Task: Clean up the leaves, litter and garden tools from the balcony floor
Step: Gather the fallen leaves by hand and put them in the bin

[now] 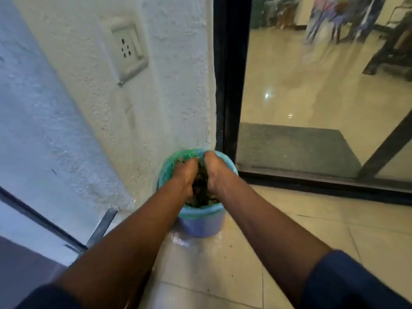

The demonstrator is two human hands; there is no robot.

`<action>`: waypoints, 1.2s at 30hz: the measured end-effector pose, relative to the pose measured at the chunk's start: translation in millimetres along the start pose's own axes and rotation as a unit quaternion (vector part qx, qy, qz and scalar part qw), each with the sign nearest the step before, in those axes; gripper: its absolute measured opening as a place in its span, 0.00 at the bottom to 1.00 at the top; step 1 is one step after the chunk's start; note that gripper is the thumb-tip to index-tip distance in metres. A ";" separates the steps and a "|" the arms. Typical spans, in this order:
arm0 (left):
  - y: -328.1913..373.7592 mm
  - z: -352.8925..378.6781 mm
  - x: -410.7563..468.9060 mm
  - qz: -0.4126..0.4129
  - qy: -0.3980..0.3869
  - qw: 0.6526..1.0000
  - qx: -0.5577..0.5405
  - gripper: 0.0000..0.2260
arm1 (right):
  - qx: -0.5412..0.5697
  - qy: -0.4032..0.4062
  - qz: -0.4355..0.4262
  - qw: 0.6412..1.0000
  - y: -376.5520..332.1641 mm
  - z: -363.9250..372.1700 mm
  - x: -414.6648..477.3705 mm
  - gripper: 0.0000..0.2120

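Down at the foot of the white wall (133,108), just left of the black door frame (229,85), stands a blue bin (200,226) with a green liner (169,166), holding dark leaves (200,190). Inside its mouth the left hand (186,172) and the right hand (215,170) sit close together, fingers curled down, clamping a clump of those leaves between them. Beyond the glass to the right lies a grey mat (289,148)

Balcony, probably of a home, wall socket (127,49), glass door (301,92)
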State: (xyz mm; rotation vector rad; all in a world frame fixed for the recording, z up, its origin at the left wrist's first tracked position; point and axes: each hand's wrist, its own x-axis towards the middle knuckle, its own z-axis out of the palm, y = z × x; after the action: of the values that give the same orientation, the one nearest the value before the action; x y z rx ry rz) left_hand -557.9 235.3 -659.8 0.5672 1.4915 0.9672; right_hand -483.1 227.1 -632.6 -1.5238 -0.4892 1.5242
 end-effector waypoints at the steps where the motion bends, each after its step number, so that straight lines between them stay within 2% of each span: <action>1: -7.1 -5.2 18.8 0.000 -0.014 0.999 0.036 0.27 | -0.044 0.007 -0.012 0.999 -0.8 -1.1 0.1 0.16; 2: -8.5 -8.7 26.8 0.013 -0.016 0.998 0.067 0.29 | -0.092 0.013 -0.033 0.995 -3.7 -4.6 -1.6 0.15; 4: 6.4 -8.8 -1.9 0.088 0.021 0.985 0.147 0.23 | -0.177 0.033 -0.092 0.979 -8.0 -14.3 -3.3 0.16; 5: 12.2 -8.1 -14.1 0.138 0.036 0.968 0.209 0.20 | -0.227 0.045 -0.138 0.963 -9.6 -19.1 -5.7 0.15; 8: 18.7 -7.9 -32.4 0.256 0.052 0.868 0.422 0.12 | -0.397 0.054 -0.253 0.881 -7.4 -36.2 -13.3 0.18; 10: 19.6 -8.6 -40.4 0.343 0.080 0.814 0.463 0.09 | -0.402 0.060 -0.321 0.855 -9.2 -47.5 -20.6 0.19; 12: 22.3 -2.5 -56.0 0.427 0.097 0.770 0.464 0.06 | -0.387 0.103 -0.389 0.830 -15.5 -60.2 -32.7 0.10; 13: 24.5 2.9 -64.7 0.448 0.093 0.750 0.478 0.06 | -0.405 0.116 -0.395 0.816 -19.7 -68.7 -37.0 0.07; 14: 25.8 7.6 -71.0 0.463 0.075 0.731 0.496 0.07 | -0.428 0.119 -0.390 0.807 -23.9 -79.0 -41.9 0.06; 16: 29.2 20.9 -85.4 0.486 -0.008 0.696 0.529 0.12 | -0.431 0.123 -0.378 0.810 -29.8 -109.6 -52.0 0.09; 18: 31.1 53.3 -109.3 0.540 -0.105 0.629 0.548 0.14 | -0.384 0.145 -0.372 0.833 -30.9 -164.1 -72.1 0.11; 19: 38.9 53.1 -117.7 0.558 -0.118 0.608 0.552 0.15 | -0.366 0.143 -0.382 0.836 -30.4 -172.7 -80.2 0.12; 21: 39.1 97.0 -150.7 0.593 -0.176 0.558 0.553 0.16 | -0.332 0.193 -0.378 0.843 -23.4 -237.5 -107.7 0.12; 24: 28.0 176.5 -213.8 0.584 -0.260 0.507 0.578 0.15 | -0.288 0.285 -0.359 0.841 -3.7 -340.3 -149.7 0.13; 25: 19.8 206.9 -237.6 0.588 -0.294 0.480 0.581 0.16 | -0.275 0.320 -0.345 0.839 6.0 -377.1 -163.6 0.13; 30: -55.4 341.4 -339.6 0.612 -0.458 0.327 0.556 0.22 | -0.227 0.486 -0.239 0.810 78.8 -533.1 -242.0 0.14; 33: -119.7 396.8 -384.4 0.601 -0.533 0.251 0.541 0.19 | -0.208 0.547 -0.157 0.795 133.2 -600.9 -280.5 0.14; 36: -183.5 437.0 -404.8 0.577 -0.590 0.203 0.526 0.24 | -0.200 0.575 -0.095 0.787 183.9 -645.7 -300.5 0.14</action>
State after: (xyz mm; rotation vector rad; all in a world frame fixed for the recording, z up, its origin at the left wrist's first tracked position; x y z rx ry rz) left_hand -31.8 -83.8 -559.6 2.8441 -0.4141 -0.1564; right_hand 16.0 -307.7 -709.6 -2.3006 -0.2008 0.1213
